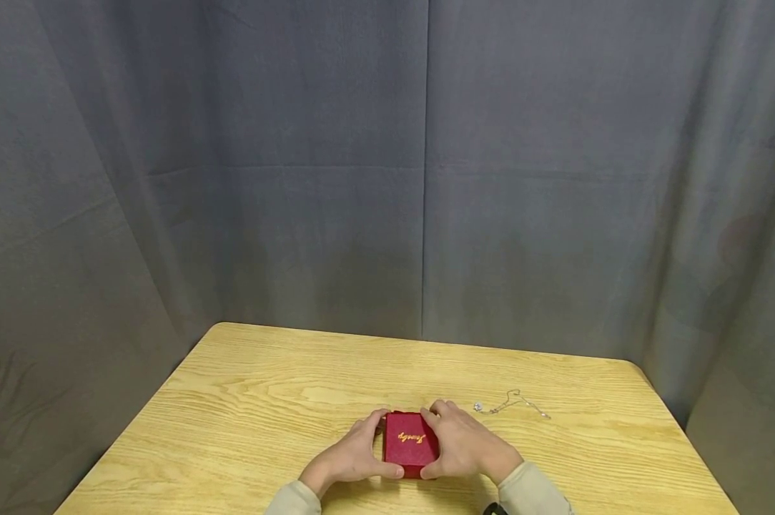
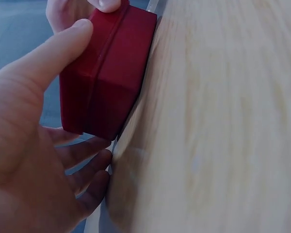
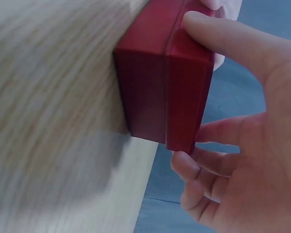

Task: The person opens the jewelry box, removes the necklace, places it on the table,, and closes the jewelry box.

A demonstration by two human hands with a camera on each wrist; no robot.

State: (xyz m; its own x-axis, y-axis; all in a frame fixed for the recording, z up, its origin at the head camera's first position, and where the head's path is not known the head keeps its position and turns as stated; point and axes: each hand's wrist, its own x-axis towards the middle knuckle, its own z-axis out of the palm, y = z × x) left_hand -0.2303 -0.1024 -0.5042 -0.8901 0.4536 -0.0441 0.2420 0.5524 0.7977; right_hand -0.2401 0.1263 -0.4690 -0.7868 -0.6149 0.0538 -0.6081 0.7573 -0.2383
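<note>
A small red jewelry box (image 1: 410, 452) with gold lettering on its lid sits closed on the wooden table, near the person. My left hand (image 1: 357, 453) grips its left side, thumb on the near face and fingers reaching round toward the back. On the opposite side my right hand (image 1: 466, 443) holds the box the same way. In the left wrist view, the thumb presses the box (image 2: 121, 53) at the lid's edge. A seam between lid and base runs round the box (image 3: 144, 92) in the right wrist view, with the right thumb on the lid part.
To the right of the hands, a thin silver necklace (image 1: 478, 407) with a small pendant lies loosely on the table (image 1: 284, 386). Grey curtains (image 1: 323, 214) hang behind the table and along both sides. A dark band shows by the right sleeve (image 1: 534, 492).
</note>
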